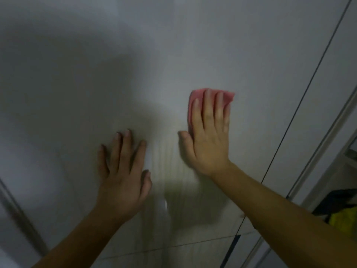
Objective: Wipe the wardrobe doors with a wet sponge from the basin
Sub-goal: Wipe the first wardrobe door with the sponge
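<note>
Right hand (207, 136), fingers straight, presses sponge (195, 97) flat against door (251, 55); left hand (123, 171) braces spread beside it. Risk: sponge slipping from under the unclasped fingers.

The sponge (198, 94) under my right hand (208, 144), right of centre, is plain pink. The wardrobe door (173, 45) I face is pale grey-white, with faint vertical streaks at mid-frame. At the lower right edge I see a bright yellow-green thing (342, 219) with a black thing (336, 196) above it.
</note>
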The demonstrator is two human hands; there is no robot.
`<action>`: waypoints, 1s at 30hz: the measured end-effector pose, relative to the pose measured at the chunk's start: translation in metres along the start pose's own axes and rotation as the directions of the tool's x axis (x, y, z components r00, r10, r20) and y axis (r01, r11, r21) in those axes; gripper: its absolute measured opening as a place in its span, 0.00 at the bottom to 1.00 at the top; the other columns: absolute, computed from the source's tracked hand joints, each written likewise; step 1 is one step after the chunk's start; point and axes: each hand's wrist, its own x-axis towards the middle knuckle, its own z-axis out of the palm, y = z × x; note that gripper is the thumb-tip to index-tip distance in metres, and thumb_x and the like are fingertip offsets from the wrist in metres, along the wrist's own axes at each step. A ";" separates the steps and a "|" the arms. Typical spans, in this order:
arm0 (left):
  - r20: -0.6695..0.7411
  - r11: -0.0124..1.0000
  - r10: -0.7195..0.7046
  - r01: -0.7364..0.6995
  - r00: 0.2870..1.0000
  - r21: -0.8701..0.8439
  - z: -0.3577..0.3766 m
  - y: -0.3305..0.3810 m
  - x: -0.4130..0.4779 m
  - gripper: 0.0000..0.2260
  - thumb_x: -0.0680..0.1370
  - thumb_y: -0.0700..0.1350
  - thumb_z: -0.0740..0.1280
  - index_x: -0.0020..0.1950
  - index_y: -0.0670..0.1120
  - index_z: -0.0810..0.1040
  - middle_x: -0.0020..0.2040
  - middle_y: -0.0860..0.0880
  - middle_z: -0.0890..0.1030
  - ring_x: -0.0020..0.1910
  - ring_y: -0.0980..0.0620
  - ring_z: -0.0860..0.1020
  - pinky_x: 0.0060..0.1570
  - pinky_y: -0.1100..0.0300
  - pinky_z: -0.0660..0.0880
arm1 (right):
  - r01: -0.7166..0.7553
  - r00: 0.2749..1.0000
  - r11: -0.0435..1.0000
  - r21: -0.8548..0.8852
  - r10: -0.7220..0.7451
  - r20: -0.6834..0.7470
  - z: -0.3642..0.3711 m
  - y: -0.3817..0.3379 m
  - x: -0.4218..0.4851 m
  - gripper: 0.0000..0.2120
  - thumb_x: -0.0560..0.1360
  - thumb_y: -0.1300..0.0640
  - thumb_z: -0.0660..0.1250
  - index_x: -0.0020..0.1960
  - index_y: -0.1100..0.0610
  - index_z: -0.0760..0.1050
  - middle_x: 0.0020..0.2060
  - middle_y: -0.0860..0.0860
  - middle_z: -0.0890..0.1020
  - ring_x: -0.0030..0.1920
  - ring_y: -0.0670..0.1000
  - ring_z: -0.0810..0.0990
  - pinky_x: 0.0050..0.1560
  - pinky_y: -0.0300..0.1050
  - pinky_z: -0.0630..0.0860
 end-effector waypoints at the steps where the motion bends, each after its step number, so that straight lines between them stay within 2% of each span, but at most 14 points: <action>1: -0.003 1.000 0.009 -0.009 1.000 -0.010 0.000 -0.002 0.000 0.32 0.76 0.51 0.63 0.78 0.40 0.65 0.81 0.34 0.55 0.81 0.35 0.52 0.76 0.31 0.47 | 0.079 0.997 0.997 -0.021 -0.078 0.025 0.007 -0.002 -0.013 0.35 0.83 0.45 0.57 0.82 0.61 0.50 0.81 0.59 0.48 0.81 0.64 0.45 0.79 0.65 0.44; 3: 0.002 0.999 0.024 -0.024 1.000 -0.023 0.000 -0.005 -0.002 0.32 0.76 0.51 0.62 0.78 0.40 0.64 0.81 0.34 0.55 0.82 0.35 0.51 0.77 0.32 0.47 | 0.240 0.961 0.967 -0.085 -0.225 0.160 0.018 -0.003 -0.062 0.38 0.82 0.44 0.60 0.83 0.57 0.46 0.82 0.59 0.44 0.82 0.63 0.44 0.80 0.64 0.44; 5: 0.006 0.999 0.025 -0.024 1.000 -0.043 -0.002 -0.010 -0.007 0.32 0.76 0.51 0.63 0.78 0.40 0.65 0.81 0.34 0.55 0.81 0.34 0.52 0.76 0.30 0.50 | 0.338 0.918 0.932 -0.129 -0.297 0.262 0.020 0.006 -0.106 0.41 0.82 0.42 0.62 0.84 0.57 0.43 0.83 0.57 0.42 0.82 0.61 0.44 0.81 0.61 0.42; 7: -0.005 1.000 0.015 -0.015 1.000 -0.023 -0.005 -0.017 -0.011 0.32 0.75 0.50 0.64 0.78 0.39 0.66 0.81 0.33 0.56 0.81 0.34 0.53 0.75 0.29 0.51 | 0.369 0.910 0.919 -0.134 -0.329 0.253 0.017 0.009 -0.104 0.39 0.82 0.43 0.61 0.84 0.56 0.45 0.83 0.57 0.44 0.82 0.61 0.45 0.81 0.60 0.42; 10: -0.029 1.000 -0.026 0.026 0.999 0.009 -0.006 -0.027 -0.014 0.32 0.76 0.51 0.63 0.78 0.40 0.66 0.81 0.34 0.54 0.82 0.36 0.51 0.75 0.29 0.47 | 0.224 0.970 0.970 -0.094 -0.213 0.114 0.010 -0.007 -0.041 0.35 0.82 0.46 0.59 0.82 0.59 0.51 0.81 0.60 0.53 0.82 0.63 0.47 0.80 0.63 0.45; 12: -0.030 0.999 -0.038 0.038 0.999 0.012 -0.006 -0.034 -0.016 0.31 0.77 0.51 0.62 0.78 0.40 0.65 0.82 0.35 0.54 0.82 0.36 0.50 0.75 0.28 0.46 | 0.148 0.988 0.987 -0.056 -0.145 0.058 0.013 -0.026 -0.012 0.33 0.82 0.46 0.59 0.81 0.60 0.54 0.79 0.62 0.54 0.81 0.64 0.48 0.79 0.65 0.46; 14: -0.020 1.000 -0.024 0.024 1.000 0.006 -0.006 -0.040 -0.019 0.31 0.77 0.51 0.63 0.79 0.41 0.65 0.82 0.35 0.54 0.82 0.36 0.50 0.74 0.27 0.48 | 0.301 0.949 0.953 -0.032 -0.296 0.113 0.022 -0.037 -0.022 0.33 0.82 0.45 0.61 0.81 0.59 0.57 0.80 0.62 0.55 0.82 0.63 0.48 0.80 0.65 0.47; 16: -0.009 1.000 -0.031 0.031 0.999 0.000 -0.009 -0.047 -0.025 0.32 0.77 0.51 0.63 0.79 0.40 0.65 0.82 0.35 0.54 0.82 0.35 0.51 0.74 0.27 0.49 | 0.490 0.855 0.871 -0.030 -0.473 0.212 0.028 -0.038 -0.052 0.34 0.81 0.44 0.64 0.81 0.58 0.59 0.80 0.58 0.57 0.82 0.60 0.51 0.81 0.61 0.48; 18: -0.003 0.997 -0.078 0.078 0.997 0.002 -0.014 -0.057 -0.033 0.31 0.77 0.52 0.62 0.79 0.40 0.64 0.82 0.34 0.54 0.81 0.34 0.52 0.74 0.27 0.50 | 0.566 0.805 0.823 -0.044 -0.539 0.248 0.024 -0.037 -0.058 0.33 0.81 0.45 0.65 0.81 0.56 0.61 0.80 0.56 0.59 0.82 0.59 0.54 0.81 0.59 0.50; 20: -0.012 0.991 -0.131 0.132 0.991 0.015 -0.018 -0.072 -0.037 0.32 0.77 0.52 0.61 0.79 0.41 0.62 0.81 0.34 0.55 0.81 0.33 0.53 0.74 0.27 0.50 | 0.509 0.854 0.858 -0.065 -0.495 0.161 0.020 -0.049 -0.021 0.32 0.82 0.46 0.63 0.81 0.57 0.60 0.80 0.57 0.58 0.82 0.60 0.54 0.80 0.60 0.51; 22: -0.023 0.990 -0.140 0.140 0.990 0.024 -0.018 -0.084 -0.038 0.32 0.77 0.51 0.62 0.79 0.43 0.62 0.81 0.34 0.56 0.80 0.32 0.54 0.73 0.27 0.52 | 0.379 0.924 0.923 -0.075 -0.373 0.082 0.018 -0.066 0.025 0.32 0.83 0.46 0.60 0.81 0.59 0.56 0.80 0.59 0.55 0.81 0.62 0.50 0.80 0.63 0.48; 24: -0.029 0.993 -0.116 0.116 0.993 0.004 -0.018 -0.091 -0.040 0.32 0.77 0.51 0.62 0.79 0.42 0.63 0.81 0.34 0.57 0.80 0.33 0.55 0.73 0.27 0.54 | 0.371 0.928 0.927 -0.062 -0.367 0.065 0.023 -0.082 0.039 0.33 0.83 0.46 0.60 0.81 0.60 0.55 0.80 0.60 0.54 0.81 0.64 0.50 0.80 0.65 0.46; 28: -0.039 0.987 -0.159 0.158 0.986 -0.026 -0.020 -0.104 -0.050 0.32 0.78 0.50 0.62 0.80 0.41 0.61 0.81 0.33 0.55 0.81 0.34 0.53 0.75 0.30 0.54 | 0.682 0.716 0.731 -0.024 -0.661 0.224 0.042 -0.087 -0.018 0.32 0.81 0.45 0.64 0.80 0.57 0.62 0.80 0.56 0.59 0.81 0.59 0.56 0.81 0.59 0.50; 30: -0.050 0.975 -0.220 0.219 0.974 -0.025 -0.022 -0.116 -0.058 0.33 0.78 0.49 0.64 0.80 0.41 0.60 0.81 0.33 0.54 0.81 0.34 0.51 0.75 0.30 0.53 | 0.703 0.697 0.711 -0.030 -0.679 0.231 0.041 -0.090 -0.021 0.32 0.81 0.47 0.65 0.80 0.56 0.63 0.80 0.55 0.62 0.81 0.57 0.59 0.80 0.57 0.55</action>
